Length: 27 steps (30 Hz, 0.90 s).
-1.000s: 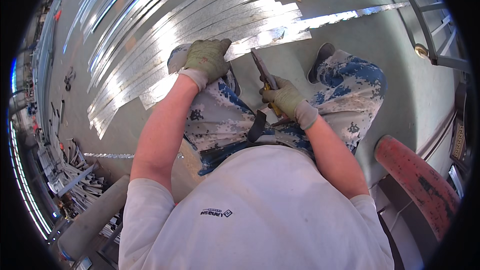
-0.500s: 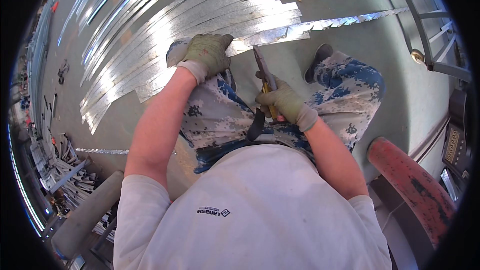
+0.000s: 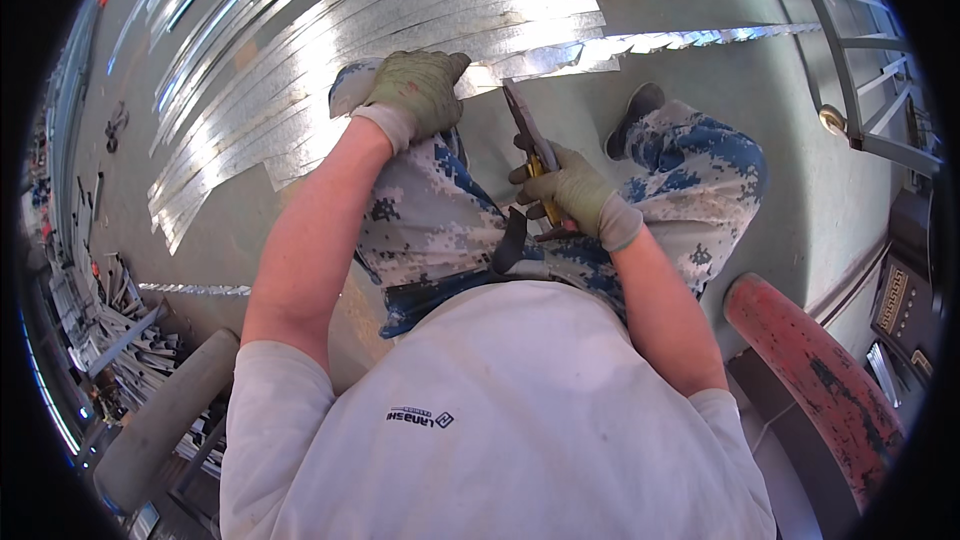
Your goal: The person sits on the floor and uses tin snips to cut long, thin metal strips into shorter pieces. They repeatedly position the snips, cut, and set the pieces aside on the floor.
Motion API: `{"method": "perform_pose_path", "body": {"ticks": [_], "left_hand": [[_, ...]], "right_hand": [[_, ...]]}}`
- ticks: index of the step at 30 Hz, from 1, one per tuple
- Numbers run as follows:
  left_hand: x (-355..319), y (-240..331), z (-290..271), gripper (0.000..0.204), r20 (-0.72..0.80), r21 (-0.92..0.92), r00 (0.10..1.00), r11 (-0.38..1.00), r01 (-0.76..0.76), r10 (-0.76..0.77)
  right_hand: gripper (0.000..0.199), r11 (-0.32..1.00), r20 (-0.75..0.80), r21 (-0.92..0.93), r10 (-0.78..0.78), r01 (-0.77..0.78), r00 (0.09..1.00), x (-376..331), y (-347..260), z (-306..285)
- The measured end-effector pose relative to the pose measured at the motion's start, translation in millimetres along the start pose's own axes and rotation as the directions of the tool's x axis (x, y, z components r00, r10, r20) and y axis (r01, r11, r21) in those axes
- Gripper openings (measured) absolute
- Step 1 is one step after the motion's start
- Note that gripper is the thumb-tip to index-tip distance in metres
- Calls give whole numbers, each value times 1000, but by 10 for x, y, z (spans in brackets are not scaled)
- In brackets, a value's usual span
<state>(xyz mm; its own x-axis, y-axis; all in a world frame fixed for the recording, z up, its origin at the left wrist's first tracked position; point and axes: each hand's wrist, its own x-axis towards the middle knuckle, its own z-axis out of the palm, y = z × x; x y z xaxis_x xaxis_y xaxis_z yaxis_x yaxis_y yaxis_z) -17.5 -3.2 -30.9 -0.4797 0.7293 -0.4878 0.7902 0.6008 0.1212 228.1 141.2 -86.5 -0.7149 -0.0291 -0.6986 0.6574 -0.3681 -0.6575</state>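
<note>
Left arm: I had it reaching forward, my forearm (image 3: 315, 230) slanting up beside my thigh, elbow slightly bent.
Left hand: my gloved left hand (image 3: 415, 90) lay back upward over my left knee (image 3: 350, 88), fingers curled to the right; their undersides were hidden, so I cannot tell how far they closed or whether they gripped anything.
Right arm: it was bent at the elbow, the forearm angling inward above my lap.
Right hand: my gloved right hand (image 3: 575, 188) was wrapped around the yellow handles of the snips (image 3: 529, 122), fingers closed.
Snips: they stood between my knees, jaws pointing forward and a little left, short of the strips.
Strips: the metal strips (image 3: 330, 50) lay fanned over the floor (image 3: 780, 90), ahead and to my left, just beyond my left hand.
Notched strip: this one (image 3: 720, 37) ran right toward a metal frame (image 3: 850, 43).
In the way: my right shoe (image 3: 632, 120) sat below that strip.
Sides: a red tube (image 3: 808, 375) stood near my right elbow, a grey tube (image 3: 165, 420) and scrap pile (image 3: 140, 340) to my left.
</note>
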Motion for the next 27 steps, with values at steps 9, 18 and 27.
{"method": "perform_pose_path", "body": {"ticks": [9,18,27], "left_hand": [[-4,-17,35,65,-16,4,1000,1000,-14,14],[-8,2,17,64,-24,8,1000,1000,-13,13],[-9,-7,42,64,-40,9,999,1000,-11,12]], "right_hand": [[89,999,-20,49,10,-9,1000,50,61,-49],[83,1000,18,-12,12,-12,1000,-6,-18,-46],[80,998,31,55,17,-18,999,29,25,-42]]}}
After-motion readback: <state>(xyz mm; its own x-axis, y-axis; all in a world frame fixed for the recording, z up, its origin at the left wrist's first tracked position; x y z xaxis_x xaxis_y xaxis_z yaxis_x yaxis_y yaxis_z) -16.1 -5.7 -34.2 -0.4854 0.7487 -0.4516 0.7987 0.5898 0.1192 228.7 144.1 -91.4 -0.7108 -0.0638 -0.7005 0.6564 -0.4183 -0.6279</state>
